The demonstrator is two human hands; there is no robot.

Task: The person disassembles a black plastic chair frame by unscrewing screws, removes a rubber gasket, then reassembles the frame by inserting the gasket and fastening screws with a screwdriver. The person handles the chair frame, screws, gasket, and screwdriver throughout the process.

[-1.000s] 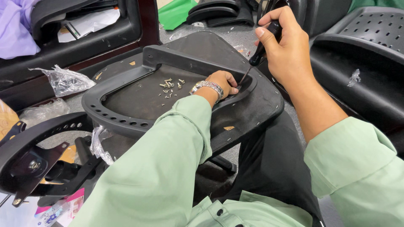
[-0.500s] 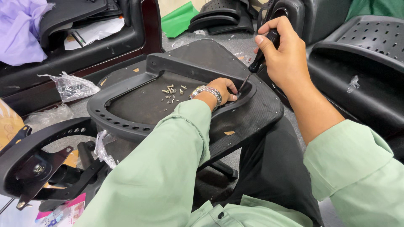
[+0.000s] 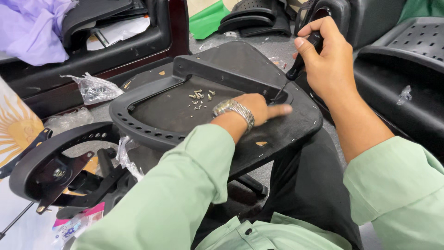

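Far left: a lilac cloth (image 3: 32, 30) is heaped over dark furniture, with crumpled clear plastic (image 3: 95, 88) lying below it.
Lower left: a black ring-shaped chair frame (image 3: 51, 159) with a metal bracket lies on the floor, well apart from the work.
Centre: a black chair seat pan (image 3: 152, 125), underside up, rests across the person's lap; a small pile of loose screws (image 3: 200, 98) sits in its shallow recess.
Left hand: the left hand (image 3: 254, 109), with a metal wristband, lies flat on the pan just beside the tool tip, fingers pinched near it and forefinger pointing right; whether it holds a screw I cannot tell.
Tool: a black-handled screwdriver (image 3: 300, 62) slants down to the pan's raised ridge, tip close to the left fingers.
Right hand: the right hand (image 3: 328, 60) is wrapped tight round the handle, thumb on top.
Right: more black moulded chair shells (image 3: 407, 74) stand near.
Risk: I judge the tip could slip off the screw head and jab the left fingers, being so close; tilting the pan could send the loose screws sliding off.
Hidden: the screw under the tip and the tip itself are covered by the left hand; the pan's near edge is lost behind the green sleeves.
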